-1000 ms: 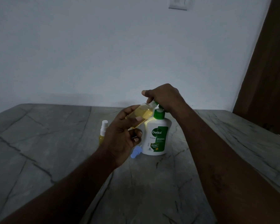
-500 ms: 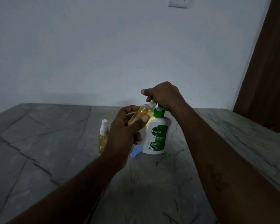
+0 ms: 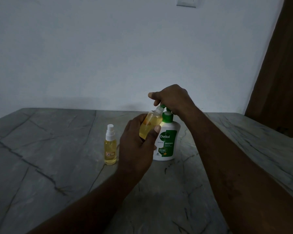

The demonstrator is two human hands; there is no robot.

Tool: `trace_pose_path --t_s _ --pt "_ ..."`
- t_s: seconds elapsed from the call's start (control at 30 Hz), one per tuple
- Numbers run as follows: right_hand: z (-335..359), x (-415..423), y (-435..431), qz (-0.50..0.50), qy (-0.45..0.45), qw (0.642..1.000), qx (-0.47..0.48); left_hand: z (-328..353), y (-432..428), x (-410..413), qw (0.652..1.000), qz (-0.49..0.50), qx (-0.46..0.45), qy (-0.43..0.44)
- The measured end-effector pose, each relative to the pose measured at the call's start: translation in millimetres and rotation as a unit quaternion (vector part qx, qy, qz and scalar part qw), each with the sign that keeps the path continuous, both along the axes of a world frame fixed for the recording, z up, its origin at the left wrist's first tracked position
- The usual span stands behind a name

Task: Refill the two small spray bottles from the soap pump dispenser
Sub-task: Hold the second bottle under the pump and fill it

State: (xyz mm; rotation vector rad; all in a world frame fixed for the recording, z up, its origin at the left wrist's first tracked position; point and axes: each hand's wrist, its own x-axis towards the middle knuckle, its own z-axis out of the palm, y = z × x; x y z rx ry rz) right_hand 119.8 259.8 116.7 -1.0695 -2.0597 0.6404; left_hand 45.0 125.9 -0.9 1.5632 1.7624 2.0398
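Note:
My left hand (image 3: 136,147) grips a small open spray bottle (image 3: 150,123) of yellow liquid, tilted, with its bare neck up against the green nozzle of the soap pump dispenser (image 3: 167,142). The white-and-green dispenser stands on the table. My right hand (image 3: 172,98) sits on top of it, fingers curled over the green pump head, thumb pointing left. A second small spray bottle (image 3: 110,147), yellow with its white spray top on and a small label, stands upright to the left, apart from my hand.
The grey veined stone table (image 3: 49,166) runs back to a pale wall. A brown door or panel (image 3: 281,81) stands at the right, and a wall switch (image 3: 186,2) is at the top.
My left hand has raised the held bottle more upright toward the nozzle and shifted right, uncovering the second bottle and hiding the small blue cap by the dispenser. My right hand stays on the pump.

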Motion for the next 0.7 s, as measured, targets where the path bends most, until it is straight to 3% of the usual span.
trace_pose_path --t_s 0.7 --pt "1 2 -2 0.011 -0.008 1.000 -0.005 -14 12 -3 1.000 0.001 0.006 -0.018"
